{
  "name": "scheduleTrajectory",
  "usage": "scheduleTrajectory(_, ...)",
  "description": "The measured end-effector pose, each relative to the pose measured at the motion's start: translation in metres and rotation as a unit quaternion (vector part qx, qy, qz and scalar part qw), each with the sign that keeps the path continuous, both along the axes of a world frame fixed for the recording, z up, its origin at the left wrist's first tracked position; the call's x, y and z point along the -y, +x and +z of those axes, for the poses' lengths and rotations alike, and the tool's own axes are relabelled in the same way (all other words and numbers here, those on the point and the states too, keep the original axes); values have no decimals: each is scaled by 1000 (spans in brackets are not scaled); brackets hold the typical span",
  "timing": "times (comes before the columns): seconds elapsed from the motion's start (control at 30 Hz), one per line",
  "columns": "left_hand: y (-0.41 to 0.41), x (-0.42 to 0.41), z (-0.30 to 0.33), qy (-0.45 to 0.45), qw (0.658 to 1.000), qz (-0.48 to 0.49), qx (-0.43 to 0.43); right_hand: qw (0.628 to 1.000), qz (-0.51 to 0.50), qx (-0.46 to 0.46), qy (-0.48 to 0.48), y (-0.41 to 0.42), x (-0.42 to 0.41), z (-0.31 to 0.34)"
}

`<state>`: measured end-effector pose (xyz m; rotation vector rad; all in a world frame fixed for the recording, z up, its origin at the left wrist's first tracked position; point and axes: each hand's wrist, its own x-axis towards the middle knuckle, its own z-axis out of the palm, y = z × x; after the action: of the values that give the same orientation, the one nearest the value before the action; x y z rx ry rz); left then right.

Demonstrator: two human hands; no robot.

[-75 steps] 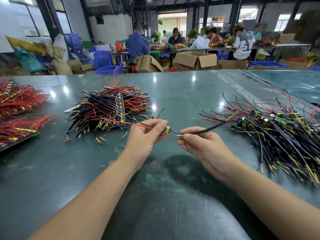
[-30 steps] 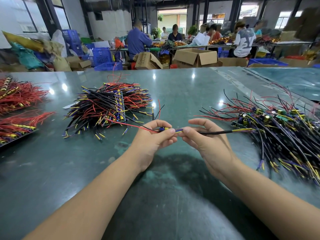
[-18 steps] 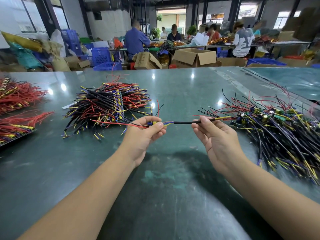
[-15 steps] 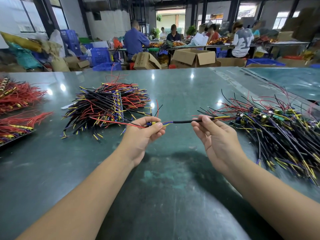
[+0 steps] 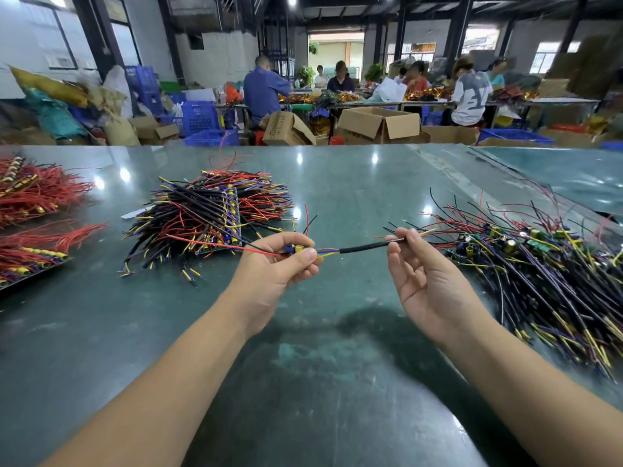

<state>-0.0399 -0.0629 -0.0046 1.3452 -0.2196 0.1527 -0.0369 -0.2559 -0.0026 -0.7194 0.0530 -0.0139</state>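
Both hands hold one wire piece above the table

The left hand (image 5: 276,264) pinches the small part (image 5: 298,248) at one end; the right hand (image 5: 421,278) pinches the black sleeve (image 5: 365,247), its other fingers loosely spread, above the green table (image 5: 337,348).

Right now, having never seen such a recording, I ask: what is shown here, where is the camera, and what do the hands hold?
No machine: a person works with bare hands; the one camera, worn on the head, looks forward and down. The left hand pinches one end of a wire piece, the right hand the end of its black sleeve. On the green table lie a stacked pile left, a loose pile right, and red bundles far left.
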Motion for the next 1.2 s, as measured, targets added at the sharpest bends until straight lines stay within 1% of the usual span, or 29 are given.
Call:
scheduleTrajectory(0.07,0,1,-1,37,999,12,22,999,-29,-14,-14,2,2,-2)
scheduleTrajectory(0.13,0,1,-1,65,996,28,45,999,-41,-22,-9,5,3,-2)
scheduleTrajectory(0.27,2,-2,-2,75,994,45,57,998,-58,-20,-8,6,6,-2)
scheduleTrajectory(0.37,4,-3,-2,31,998,37,28,996,-89,14,-22,8,3,-4)
scheduleTrajectory(0.5,6,0,-3,-28,999,17,-3,990,-137,42,3,8,-2,-4)
scheduleTrajectory(0.7,3,12,-4,-82,995,-20,-44,988,-147,-26,44,12,1,-5)
scheduleTrajectory(0.83,-2,12,-4,-112,991,-37,-57,986,-164,-15,13,12,2,-5)
scheduleTrajectory(0.9,-1,12,-3,-121,990,-34,-59,985,-173,-10,-24,10,2,-6)
scheduleTrajectory(1.0,-1,11,-3,-96,994,-23,-52,972,-211,-24,-98,9,1,-6)
scheduleTrajectory(1.07,0,10,-4,-64,997,-6,-41,951,-249,-38,-177,10,2,-7)
scheduleTrajectory(1.1,0,10,-5,-36,999,6,-30,932,-270,-37,-237,11,4,-8)
scheduleTrajectory(1.13,1,10,-5,4,1000,20,-16,901,-295,-33,-315,11,7,-10)
scheduleTrajectory(1.17,1,10,-6,48,998,31,-1,852,-328,-14,-409,10,9,-11)
scheduleTrajectory(1.2,0,10,-7,85,996,38,11,782,-368,40,-501,6,11,-11)
